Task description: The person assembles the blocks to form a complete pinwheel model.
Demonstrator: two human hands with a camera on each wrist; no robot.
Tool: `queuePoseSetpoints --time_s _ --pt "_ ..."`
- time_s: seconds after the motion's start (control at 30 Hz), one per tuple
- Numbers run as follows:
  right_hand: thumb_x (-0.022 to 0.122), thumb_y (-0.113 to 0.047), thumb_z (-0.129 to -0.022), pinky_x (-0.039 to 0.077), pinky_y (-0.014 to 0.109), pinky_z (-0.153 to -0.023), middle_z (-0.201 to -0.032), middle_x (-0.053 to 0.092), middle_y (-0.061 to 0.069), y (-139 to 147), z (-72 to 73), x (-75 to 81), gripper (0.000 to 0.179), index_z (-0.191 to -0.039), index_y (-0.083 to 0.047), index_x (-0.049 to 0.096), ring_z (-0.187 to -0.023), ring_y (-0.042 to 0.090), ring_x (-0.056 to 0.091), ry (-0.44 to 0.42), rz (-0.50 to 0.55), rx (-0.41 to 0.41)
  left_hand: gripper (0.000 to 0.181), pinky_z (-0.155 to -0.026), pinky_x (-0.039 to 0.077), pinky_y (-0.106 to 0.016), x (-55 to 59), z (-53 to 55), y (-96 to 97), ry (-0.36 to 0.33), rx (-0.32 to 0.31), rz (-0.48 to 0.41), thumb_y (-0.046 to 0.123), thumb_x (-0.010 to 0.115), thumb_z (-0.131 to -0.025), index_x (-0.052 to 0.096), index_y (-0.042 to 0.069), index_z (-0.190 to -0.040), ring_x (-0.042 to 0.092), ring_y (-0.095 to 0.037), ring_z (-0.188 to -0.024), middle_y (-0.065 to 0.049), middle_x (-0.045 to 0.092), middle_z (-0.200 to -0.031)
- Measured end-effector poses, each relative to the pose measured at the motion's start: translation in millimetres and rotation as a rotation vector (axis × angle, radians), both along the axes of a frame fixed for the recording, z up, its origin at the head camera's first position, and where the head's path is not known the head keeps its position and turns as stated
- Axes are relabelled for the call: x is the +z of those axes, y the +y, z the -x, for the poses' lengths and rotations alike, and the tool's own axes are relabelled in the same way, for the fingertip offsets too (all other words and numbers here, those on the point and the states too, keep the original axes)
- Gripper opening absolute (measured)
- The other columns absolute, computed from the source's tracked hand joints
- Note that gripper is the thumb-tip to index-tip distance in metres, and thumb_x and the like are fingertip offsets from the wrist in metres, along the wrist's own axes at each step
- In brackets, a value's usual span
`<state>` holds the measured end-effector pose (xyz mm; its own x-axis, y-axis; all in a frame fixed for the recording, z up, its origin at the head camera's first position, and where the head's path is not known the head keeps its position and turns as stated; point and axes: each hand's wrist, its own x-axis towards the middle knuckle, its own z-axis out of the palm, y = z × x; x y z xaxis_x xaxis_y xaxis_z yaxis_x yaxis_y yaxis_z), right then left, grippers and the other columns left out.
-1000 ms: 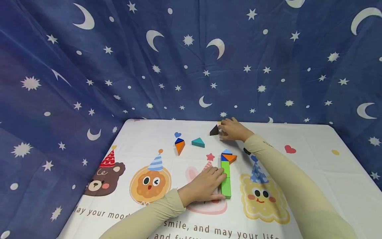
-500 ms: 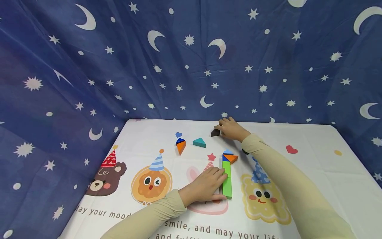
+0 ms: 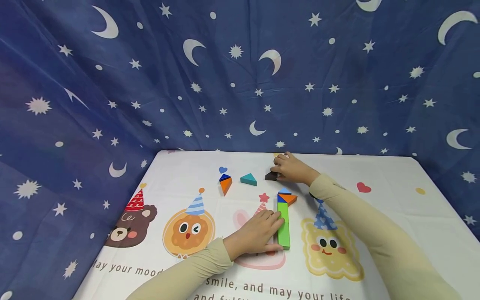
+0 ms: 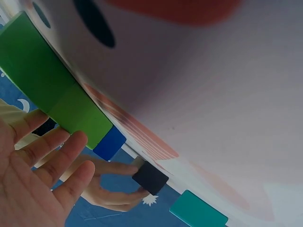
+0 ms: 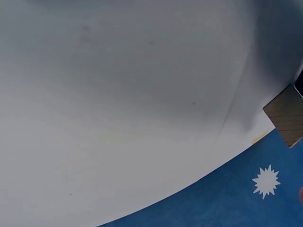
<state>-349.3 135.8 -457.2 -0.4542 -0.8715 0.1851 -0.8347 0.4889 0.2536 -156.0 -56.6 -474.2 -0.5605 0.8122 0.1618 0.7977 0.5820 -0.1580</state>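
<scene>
My left hand [image 3: 258, 233] rests with fairly straight fingers against a line of two green blocks [image 3: 283, 235]. In the left wrist view its fingertips touch the side of the green blocks [image 4: 61, 90]. At the far end of that line lie a blue triangle [image 3: 282, 199], an orange triangle [image 3: 289, 199] and a light blue block [image 3: 284, 191]. Farther back, my right hand [image 3: 294, 168] pinches a dark triangular block [image 3: 271, 176] between thumb and fingers; the hand partly covers it. The right wrist view catches only a brown block face [image 5: 286, 116] at its right edge.
Left of the dark block lies a teal triangle [image 3: 248, 179]. Farther left are another orange triangle [image 3: 226, 186] and a dark blue triangle [image 3: 224, 177], touching. A printed white cloth [image 3: 405, 216] covers the table; a blue starry curtain [image 3: 225, 83] hangs behind it.
My right hand has taken hold of the dark block and brought it a little nearer to me along the table. The left hand and the other blocks have stayed put.
</scene>
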Motion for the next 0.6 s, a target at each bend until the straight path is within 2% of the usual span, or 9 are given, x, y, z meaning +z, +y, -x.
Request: queuePoseSetpoints --time_s 0.37,0.6 --pt "0.077 -0.028 -0.076 0.046 0.043 -0.089 -0.103 0.062 0.005 13 -14.5 1.1 0.033 -0.108 -0.022 0.070 -0.100 0.022 0.055 0.002 -0.018 0.039 0.067 -0.103 0.040 -0.031 0.6 0.1 -0.1 -0.003 0.003 -0.001 0.067 0.044 -0.086 0.045 0.013 -0.125 0.049 -0.018 -0.112 -0.005 0.048 -0.131" --pt "0.080 -0.021 -0.073 0.047 0.044 -0.092 -0.110 0.063 0.006 18 -22.5 4.3 0.038 -0.110 -0.026 0.070 -0.104 0.022 0.057 -0.040 -0.018 0.064 0.066 -0.103 0.040 -0.031 0.4 0.5 -0.2 0.007 -0.003 -0.005 0.067 0.044 -0.086 0.045 0.013 -0.124 0.049 -0.018 -0.112 -0.005 0.049 -0.131"
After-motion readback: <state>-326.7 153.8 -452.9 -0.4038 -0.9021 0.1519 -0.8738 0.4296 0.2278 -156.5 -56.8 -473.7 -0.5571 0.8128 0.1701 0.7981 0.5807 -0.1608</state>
